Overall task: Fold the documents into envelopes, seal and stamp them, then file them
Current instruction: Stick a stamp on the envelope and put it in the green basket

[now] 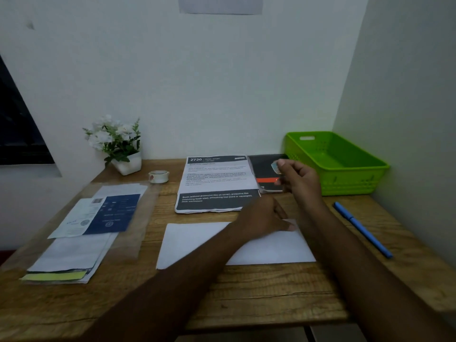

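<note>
Two hands busy. Our left hand (264,218) lies on the far right part of the white envelope (197,243), pinning it to the table (246,292) and gripping nothing. Our right hand (299,180) hangs beyond the envelope's far right corner, thumb and forefinger pinching a small stamp (274,167) over a black booklet (261,174). Green basket (345,166) sits further beyond that corner; blue pen (362,229) lies right of the envelope.

Step, as we judge it: stamping. To do it well:
- slide the pinning hand clear of the corner
- bring the stamp down square to both edges
- land one edge first, then smooth outward

Flap side hidden; we cannot tell if it is sealed.
</note>
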A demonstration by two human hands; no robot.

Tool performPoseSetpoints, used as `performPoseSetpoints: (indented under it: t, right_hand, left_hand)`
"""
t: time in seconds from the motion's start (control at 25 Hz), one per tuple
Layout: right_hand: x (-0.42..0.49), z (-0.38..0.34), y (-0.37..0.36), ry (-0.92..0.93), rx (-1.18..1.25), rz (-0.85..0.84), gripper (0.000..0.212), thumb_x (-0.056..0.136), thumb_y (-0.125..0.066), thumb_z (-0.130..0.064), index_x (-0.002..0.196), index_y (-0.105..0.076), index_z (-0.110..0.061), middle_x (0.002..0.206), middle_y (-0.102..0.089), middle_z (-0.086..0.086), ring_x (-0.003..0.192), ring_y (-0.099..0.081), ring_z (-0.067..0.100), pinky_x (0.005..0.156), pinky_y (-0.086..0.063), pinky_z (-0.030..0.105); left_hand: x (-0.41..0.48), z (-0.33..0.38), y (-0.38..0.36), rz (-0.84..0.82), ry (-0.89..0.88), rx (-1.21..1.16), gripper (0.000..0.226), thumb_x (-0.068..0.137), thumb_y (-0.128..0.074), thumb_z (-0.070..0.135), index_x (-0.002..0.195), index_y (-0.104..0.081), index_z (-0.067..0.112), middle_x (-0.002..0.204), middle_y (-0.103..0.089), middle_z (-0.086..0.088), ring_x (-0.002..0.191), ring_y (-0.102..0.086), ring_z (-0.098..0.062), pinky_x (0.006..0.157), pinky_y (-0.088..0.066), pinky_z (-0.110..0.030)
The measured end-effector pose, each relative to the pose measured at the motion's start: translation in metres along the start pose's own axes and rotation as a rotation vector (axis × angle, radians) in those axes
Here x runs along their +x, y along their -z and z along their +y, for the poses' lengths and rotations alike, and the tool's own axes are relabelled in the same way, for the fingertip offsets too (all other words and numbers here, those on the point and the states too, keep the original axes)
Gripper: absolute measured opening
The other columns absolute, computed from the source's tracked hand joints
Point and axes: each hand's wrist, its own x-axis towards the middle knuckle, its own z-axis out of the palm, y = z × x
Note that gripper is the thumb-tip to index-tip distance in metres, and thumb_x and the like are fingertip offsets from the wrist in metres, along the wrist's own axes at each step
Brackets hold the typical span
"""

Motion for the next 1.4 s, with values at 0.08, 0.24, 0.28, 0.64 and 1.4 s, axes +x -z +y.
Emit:
performPoseSetpoints:
  t: [0.08, 0.24, 0.28, 0.64, 1.4]
  right_hand:
    - [-0.009, -0.010, 0.012, 0.051, -0.061, -0.002, 0.008, 0.089, -0.063, -0.014, 0.085, -0.069, -0.012, 0.059, -0.063, -0.007, 0.045, -0.054, 0.001, 0.043, -0.040, 0.016]
    - [-0.039, -0.013, 0.057, 0.011, -0.286, -0.080, 0.011, 0.084, -0.069, -0.014, 0.094, -0.074, -0.011, 0.065, -0.069, -0.004, 0.049, -0.053, 0.003, 0.046, -0.040, 0.018]
    - [-0.045, -0.012, 0.067, -0.040, -0.317, -0.096, 0.013, 0.083, -0.070, -0.014, 0.095, -0.074, -0.012, 0.069, -0.070, 0.000, 0.051, -0.053, 0.004, 0.048, -0.040, 0.020]
    - [-0.060, -0.001, 0.068, -0.160, -0.361, -0.162, 0.015, 0.078, -0.075, -0.008, 0.093, -0.073, -0.013, 0.070, -0.073, 0.004, 0.053, -0.061, 0.004, 0.049, -0.047, 0.016]
    - [-0.064, -0.004, 0.062, -0.213, -0.388, -0.039, 0.022, 0.071, -0.082, -0.019, 0.086, -0.071, -0.008, 0.049, -0.064, 0.000, 0.039, -0.048, 0.009, 0.038, -0.037, 0.015]
  left_hand:
    - [0.002, -0.002, -0.002, -0.003, 0.015, -0.043, 0.020, 0.068, -0.081, 0.036, 0.076, -0.069, 0.022, 0.065, -0.057, 0.017, 0.072, -0.059, -0.007, 0.068, -0.046, -0.028]
    - [0.001, -0.007, -0.008, 0.086, 0.013, -0.106, 0.017, 0.069, -0.081, 0.032, 0.070, -0.067, 0.022, 0.065, -0.061, 0.012, 0.067, -0.058, -0.007, 0.069, -0.049, -0.031]
    - [0.002, -0.009, -0.010, 0.095, 0.001, -0.133, 0.015, 0.069, -0.080, 0.031, 0.070, -0.068, 0.022, 0.065, -0.063, 0.011, 0.066, -0.058, -0.007, 0.069, -0.050, -0.033]
    - [-0.005, -0.004, 0.002, 0.229, -0.070, -0.352, 0.019, 0.073, -0.074, 0.003, 0.082, -0.066, 0.017, 0.059, -0.059, 0.005, 0.050, -0.051, 0.001, 0.059, -0.043, -0.024]
    - [-0.014, 0.002, 0.006, 0.274, -0.122, -0.409, 0.025, 0.077, -0.070, 0.000, 0.091, -0.064, 0.020, 0.069, -0.066, 0.003, 0.060, -0.060, -0.011, 0.069, -0.050, -0.032]
